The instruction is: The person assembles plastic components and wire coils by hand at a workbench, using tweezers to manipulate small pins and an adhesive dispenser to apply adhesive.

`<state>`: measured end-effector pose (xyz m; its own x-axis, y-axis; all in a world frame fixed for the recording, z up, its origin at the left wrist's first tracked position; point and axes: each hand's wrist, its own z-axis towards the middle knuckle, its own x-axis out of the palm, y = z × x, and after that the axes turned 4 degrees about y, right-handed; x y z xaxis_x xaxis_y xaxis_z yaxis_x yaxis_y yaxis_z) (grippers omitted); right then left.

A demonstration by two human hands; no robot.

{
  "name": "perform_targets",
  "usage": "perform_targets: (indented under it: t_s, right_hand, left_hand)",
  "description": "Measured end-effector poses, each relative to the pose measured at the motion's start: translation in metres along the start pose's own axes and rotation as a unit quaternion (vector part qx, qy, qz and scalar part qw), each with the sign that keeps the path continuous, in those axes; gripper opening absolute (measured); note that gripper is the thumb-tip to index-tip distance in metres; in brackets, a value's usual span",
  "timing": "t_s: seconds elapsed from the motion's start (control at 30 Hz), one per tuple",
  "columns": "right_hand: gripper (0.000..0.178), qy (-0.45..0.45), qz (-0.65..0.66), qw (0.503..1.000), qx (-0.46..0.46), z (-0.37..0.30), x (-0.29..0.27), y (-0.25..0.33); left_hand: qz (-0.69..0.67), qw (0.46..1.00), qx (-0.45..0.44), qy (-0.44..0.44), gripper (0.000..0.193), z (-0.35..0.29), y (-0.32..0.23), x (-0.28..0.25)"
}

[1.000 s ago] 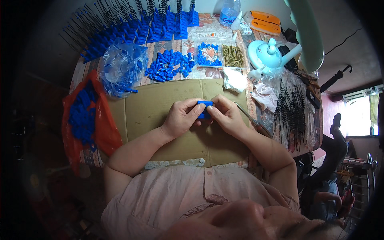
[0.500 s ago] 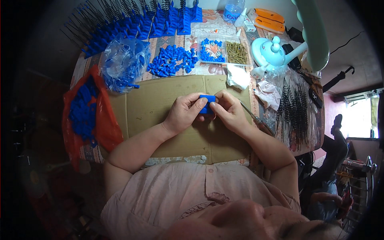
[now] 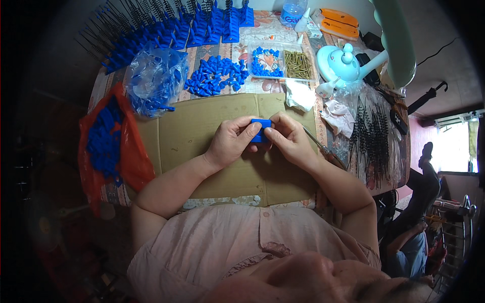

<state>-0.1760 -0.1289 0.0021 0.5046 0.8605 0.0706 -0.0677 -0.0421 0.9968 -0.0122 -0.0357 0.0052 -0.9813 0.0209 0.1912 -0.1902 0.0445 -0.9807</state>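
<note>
Over the cardboard sheet (image 3: 212, 177) I hold a small blue plastic block (image 3: 261, 122) in both hands. My left hand (image 3: 231, 139) grips its left side, thumb on the front face. From the right, my right hand (image 3: 293, 139) pinches the block between thumb and bent fingers. Most of the fingertips are hidden behind the block. To the left, a red plastic bag (image 3: 132, 151) lies open with many similar blue pieces (image 3: 104, 139) inside. Beyond the cardboard is a loose pile of small blue cone-shaped parts (image 3: 214, 76).
Blue bases with black springs (image 3: 202, 30) stand along the back left, behind a clear bag (image 3: 156, 81). A divided clear box (image 3: 267, 76) holds blue bits and brass-coloured screws (image 3: 298, 64). Right are a light-blue lamp base (image 3: 341, 65), crumpled tissue (image 3: 300, 96), a screwdriver (image 3: 328, 154) and black springs (image 3: 371, 136).
Both hands keep the same grip on the blue block, with almost no movement. At the far right, a seated person's arm has shifted.
</note>
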Motion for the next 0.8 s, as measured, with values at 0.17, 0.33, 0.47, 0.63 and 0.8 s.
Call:
perform_targets:
  t_s: [0.17,0.33,0.47,0.63,0.8]
  right_hand:
    - [0.017,0.002,0.009,1.0,-0.002,-0.0002,0.0001,-0.0003]
    - [0.017,0.001,0.026,1.0,-0.004,0.0008,-0.0002,-0.0024]
    - [0.015,-0.012,0.038,0.999,0.0,0.002,-0.0017,-0.0011]
    - [0.015,-0.017,0.06,0.998,0.008,0.0017,-0.0011,-0.0013]
    - [0.013,-0.011,0.035,0.999,-0.014,0.0014,-0.0003,-0.0005]
  left_hand:
    - [0.005,1.0,0.0,0.0,0.028,0.0001,-0.0014,0.0002]
    - [-0.001,1.0,-0.012,0.004,0.028,0.0011,0.0022,-0.0019]
    - [0.005,1.0,-0.005,0.014,0.027,0.0016,-0.0002,0.0005]
    - [0.016,0.999,-0.013,0.033,0.025,0.002,-0.0017,-0.0025]
    - [0.016,0.999,-0.015,0.028,0.024,0.0015,0.0007,-0.0034]
